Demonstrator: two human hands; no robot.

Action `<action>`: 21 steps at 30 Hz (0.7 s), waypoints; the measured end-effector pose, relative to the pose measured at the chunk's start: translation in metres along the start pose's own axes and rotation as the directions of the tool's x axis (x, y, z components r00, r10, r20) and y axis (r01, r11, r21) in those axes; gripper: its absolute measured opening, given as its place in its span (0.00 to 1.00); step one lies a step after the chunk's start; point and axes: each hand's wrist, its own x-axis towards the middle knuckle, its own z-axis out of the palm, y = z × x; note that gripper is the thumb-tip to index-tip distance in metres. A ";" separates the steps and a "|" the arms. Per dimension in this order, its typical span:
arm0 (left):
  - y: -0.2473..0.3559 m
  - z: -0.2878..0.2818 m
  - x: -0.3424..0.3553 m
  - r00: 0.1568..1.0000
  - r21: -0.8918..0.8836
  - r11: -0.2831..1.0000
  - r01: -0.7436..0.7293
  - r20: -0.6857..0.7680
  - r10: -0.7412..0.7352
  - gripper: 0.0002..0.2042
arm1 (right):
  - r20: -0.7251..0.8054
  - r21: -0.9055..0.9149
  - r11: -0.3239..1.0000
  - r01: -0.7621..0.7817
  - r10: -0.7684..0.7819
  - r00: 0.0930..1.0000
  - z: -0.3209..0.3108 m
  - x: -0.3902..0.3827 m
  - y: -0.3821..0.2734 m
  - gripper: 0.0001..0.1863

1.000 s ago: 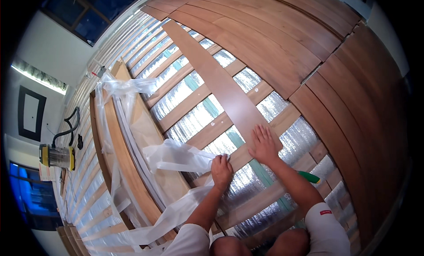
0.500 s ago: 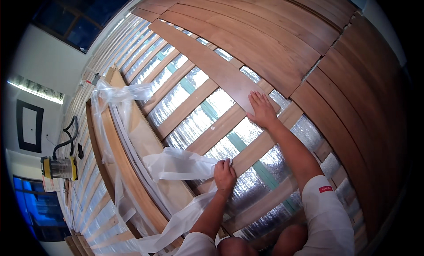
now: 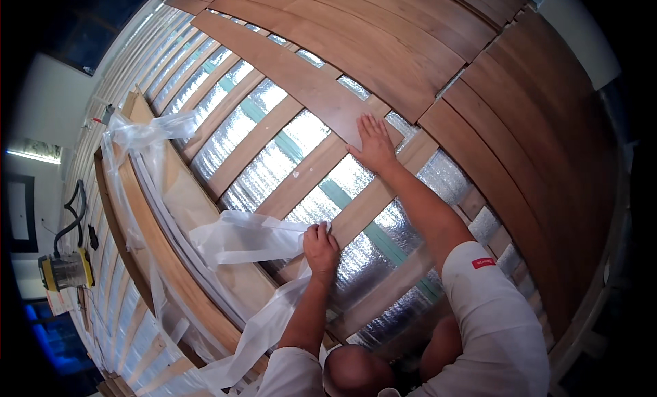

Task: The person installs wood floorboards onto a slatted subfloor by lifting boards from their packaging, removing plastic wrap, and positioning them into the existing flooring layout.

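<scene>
My right hand (image 3: pixel 373 141) lies with fingers stretched on the near end of a long wooden plank (image 3: pixel 294 82), which rests across battens (image 3: pixel 267 142) over silver foil underlay (image 3: pixel 298 209) beside the fitted floorboards. My left hand (image 3: pixel 320 250) is lower and to the left, its fingers curled on crumpled translucent plastic wrap (image 3: pixel 239 233) at the edge of the packed boards. An opened stack of boards (image 3: pixel 157 250) with a pale panel and loose wrapping lies along my left.
Fitted dark-wood flooring (image 3: pixel 513 157) covers the right and upper right. A yellow-and-black vacuum with a hose (image 3: pixel 65 270) stands at the far left, near the walls and windows. Battens run over foil toward the upper left. My knees (image 3: pixel 359 369) are at the lower edge.
The plank has shifted up and right, closer to the fitted boards, with my right hand moving along on it. My left hand stays on the plastic. The view has also shifted.
</scene>
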 end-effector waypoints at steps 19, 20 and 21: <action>-0.021 0.013 -0.012 1.000 0.132 0.991 -0.012 0.025 0.008 0.12 | 0.030 -0.070 0.996 -0.056 0.058 0.998 0.013 0.076 -0.034 0.37; -0.019 0.013 -0.010 0.999 0.085 0.996 0.003 0.049 -0.007 0.12 | -0.019 -0.030 0.999 0.037 -0.037 0.999 0.025 0.096 -0.034 0.36; -0.016 0.013 -0.008 0.997 0.038 0.999 0.020 0.074 -0.023 0.13 | -0.072 0.004 0.991 0.131 -0.131 0.989 0.037 0.115 -0.035 0.36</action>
